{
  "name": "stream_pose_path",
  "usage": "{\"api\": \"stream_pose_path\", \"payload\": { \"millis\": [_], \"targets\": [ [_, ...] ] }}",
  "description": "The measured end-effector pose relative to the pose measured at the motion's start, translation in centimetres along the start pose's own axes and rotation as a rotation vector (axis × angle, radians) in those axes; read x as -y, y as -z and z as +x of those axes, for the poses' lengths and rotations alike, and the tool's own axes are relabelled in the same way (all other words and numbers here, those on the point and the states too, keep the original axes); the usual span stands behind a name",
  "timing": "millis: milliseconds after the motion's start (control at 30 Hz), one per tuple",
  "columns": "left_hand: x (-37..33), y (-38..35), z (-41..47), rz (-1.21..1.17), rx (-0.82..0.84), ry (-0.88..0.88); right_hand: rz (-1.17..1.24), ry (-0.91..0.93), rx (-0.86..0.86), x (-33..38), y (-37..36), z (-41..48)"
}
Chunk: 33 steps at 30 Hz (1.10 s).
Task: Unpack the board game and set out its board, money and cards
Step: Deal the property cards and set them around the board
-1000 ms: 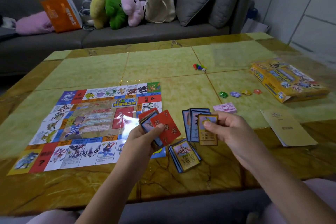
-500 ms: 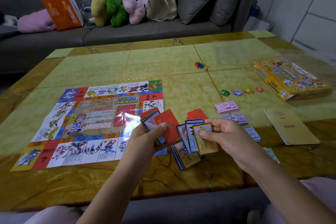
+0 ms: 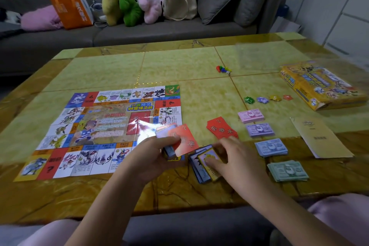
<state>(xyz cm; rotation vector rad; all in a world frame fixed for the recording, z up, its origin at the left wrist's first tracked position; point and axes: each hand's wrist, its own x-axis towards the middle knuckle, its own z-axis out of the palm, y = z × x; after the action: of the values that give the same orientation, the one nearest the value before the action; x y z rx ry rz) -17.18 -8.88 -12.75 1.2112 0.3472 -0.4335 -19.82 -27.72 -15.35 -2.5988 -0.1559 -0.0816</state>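
The paper game board (image 3: pixel 103 130) lies flat on the left half of the table. My left hand (image 3: pixel 151 152) grips a small stack of cards (image 3: pixel 177 140) with a red card on top, held over the board's right edge. My right hand (image 3: pixel 233 158) rests on a pile of blue-edged picture cards (image 3: pixel 201 166) on the table, fingers pinching the top yellow-framed card. A pile of red cards (image 3: pixel 220 128) lies just beyond. Several stacks of play money sit in a column at the right: pink (image 3: pixel 250 115), purple (image 3: pixel 259 130), blue (image 3: pixel 270 147) and green (image 3: pixel 287 171).
The yellow game box (image 3: pixel 319 88) lies at the table's right edge, with a tan booklet (image 3: pixel 321 138) in front of it. Small coloured tokens (image 3: pixel 267 99) sit in a row, and pawns with a die (image 3: pixel 223 69) lie further back. A grey sofa (image 3: pixel 139 32) with plush toys stands behind the table.
My right hand has lowered the yellow-framed card and its fanned cards down onto the blue-edged pile. The camera tilted, bringing the money stacks into view. My left hand keeps its stack.
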Motion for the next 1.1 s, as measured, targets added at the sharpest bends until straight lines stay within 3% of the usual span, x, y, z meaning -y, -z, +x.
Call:
{"api": "stream_pose_path", "payload": {
  "millis": [233, 367, 533, 667, 800, 1000, 1100],
  "targets": [
    [0.5, -0.7, -0.4, 0.057, 0.062, 0.059, 0.159, 0.088, -0.031, 0.0, 0.1, 0.2],
    [-0.3, 0.4, -0.7, 0.138, 0.035, -0.073, 0.322, 0.155, -0.152, 0.1, 1.2, 0.1],
    [0.5, -1.0, -1.4, 0.232, 0.039, -0.2, 0.799, -0.028, 0.152, 1.1, 2.1, -0.2],
    [1.2, -2.2, -1.8, 0.206, 0.117, -0.214, 0.762, -0.095, 0.059, 0.8, 1.8, 0.3],
    [1.2, -2.5, -1.5, -0.007, 0.124, -0.18, 0.839, -0.138, -0.016, -0.1, 2.7, 1.4],
    [1.7, -2.4, -0.7, -0.158, -0.01, -0.191, 0.831, -0.147, -0.058, -1.7, 4.3, 3.7],
    [1.7, -2.3, -0.7, -0.144, -0.026, -0.213, 0.69, -0.171, -0.106, -2.4, 4.1, 4.8]
  ]
}}
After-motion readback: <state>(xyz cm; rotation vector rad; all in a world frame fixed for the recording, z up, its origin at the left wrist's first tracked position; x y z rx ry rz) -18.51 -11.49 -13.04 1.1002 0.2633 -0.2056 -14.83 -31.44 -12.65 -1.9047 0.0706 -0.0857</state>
